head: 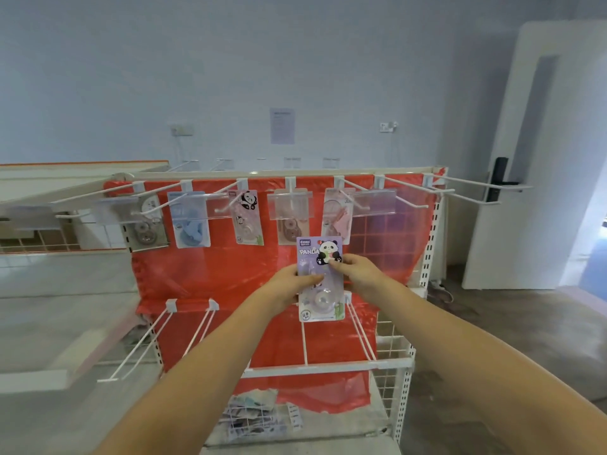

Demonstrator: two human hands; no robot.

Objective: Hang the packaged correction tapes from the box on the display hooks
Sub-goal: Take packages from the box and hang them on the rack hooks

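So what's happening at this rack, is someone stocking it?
Yes. A person is holding a purple panda-printed correction tape package upright in both hands, the left hand gripping its left edge and the right hand pinching its right edge, in front of a white wire display rack backed with red plastic sheeting. Five packages already hang on the top row of white hooks; this one is not yet hung.

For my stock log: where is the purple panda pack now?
Head view, centre: both hands hold the purple panda correction tape pack before the red backing, below the pink hanging pack.
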